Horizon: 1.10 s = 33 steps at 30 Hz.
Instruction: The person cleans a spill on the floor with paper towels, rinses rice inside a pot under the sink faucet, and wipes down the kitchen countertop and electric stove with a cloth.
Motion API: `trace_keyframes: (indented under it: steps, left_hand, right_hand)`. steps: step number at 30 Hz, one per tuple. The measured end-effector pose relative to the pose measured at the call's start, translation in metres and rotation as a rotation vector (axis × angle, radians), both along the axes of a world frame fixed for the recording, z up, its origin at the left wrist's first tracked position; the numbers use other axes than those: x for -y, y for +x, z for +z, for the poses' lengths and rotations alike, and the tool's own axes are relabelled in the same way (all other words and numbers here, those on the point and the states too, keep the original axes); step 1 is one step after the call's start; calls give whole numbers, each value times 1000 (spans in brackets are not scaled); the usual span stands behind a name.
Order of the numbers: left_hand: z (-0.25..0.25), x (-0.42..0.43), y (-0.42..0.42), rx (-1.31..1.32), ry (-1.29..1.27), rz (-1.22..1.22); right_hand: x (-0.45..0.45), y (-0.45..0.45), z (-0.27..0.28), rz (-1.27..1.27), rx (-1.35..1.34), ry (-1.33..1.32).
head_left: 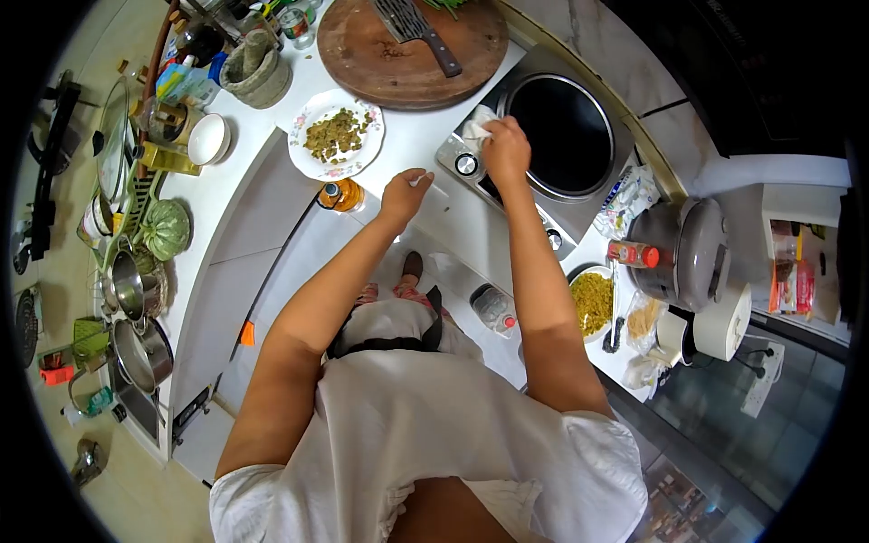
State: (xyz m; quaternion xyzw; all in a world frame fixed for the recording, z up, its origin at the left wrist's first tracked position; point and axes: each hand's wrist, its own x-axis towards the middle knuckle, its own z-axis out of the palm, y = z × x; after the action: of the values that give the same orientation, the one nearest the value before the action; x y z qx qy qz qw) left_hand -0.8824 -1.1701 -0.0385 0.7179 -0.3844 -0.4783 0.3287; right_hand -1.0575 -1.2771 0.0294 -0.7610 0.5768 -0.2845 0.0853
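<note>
My right hand (507,152) is closed on a crumpled white cloth (477,128), pressed to the steel edge of the cooktop (489,185) just above a control knob (465,164). Beside it lies the round black hob plate (568,136). My left hand (405,196) hovers at the counter's front edge, left of the cooktop. Its fingers are curled together, and whatever they may pinch is too small to make out. Nearest to that hand stands a flowered white plate (300,156) of chopped greenish-brown food (337,136).
A round wooden chopping board (348,63) carries a cleaver (415,34). A stone mortar (262,83) and white bowl (209,139) stand left. On the right are a plate of yellow food (593,303), a red-capped jar (634,254) and a grey cooker (681,253). An orange oil bottle (341,195) stands below the counter.
</note>
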Motion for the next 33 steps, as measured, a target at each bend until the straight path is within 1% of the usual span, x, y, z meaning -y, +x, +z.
trace_keyframes:
  steps: [2,3,6,10,16,19,20,22,24,25,28,33]
  left_hand:
    - [9,-9,2,-5,18,7]
    - [14,-12,3,-6,17,11]
    - [12,-15,9,-12,-3,21]
    - [17,-18,18,-13,21,45]
    - [-6,-23,29,-62,-5,39]
    - [5,-24,28,-57,10,52]
    - [-1,-25,29,-75,-6,64]
    - [-15,-28,31,-108,-38,94]
    - [-5,-32,36,-111,-12,69]
    - [1,-33,38,-112,1,56]
    - [-1,-40,44,-169,37,95]
    - [-9,-53,48,-225,-6,73]
  right_hand:
    - [13,18,-5,100,39,22]
    - [14,24,-3,123,18,82]
    - [8,34,1,254,-63,82]
    - [-25,47,13,395,-319,-33]
    - [-45,56,6,503,-467,-151]
    - [-53,60,-9,517,-537,-180]
    - [-56,62,-12,517,-561,-186]
    - [-71,60,-17,530,-620,-159]
    - [-91,52,-37,544,-647,-149]
    - [-99,43,-41,581,-581,-52]
    - [-121,15,-27,455,-204,-86]
    - [-169,-48,-36,7,-114,-16]
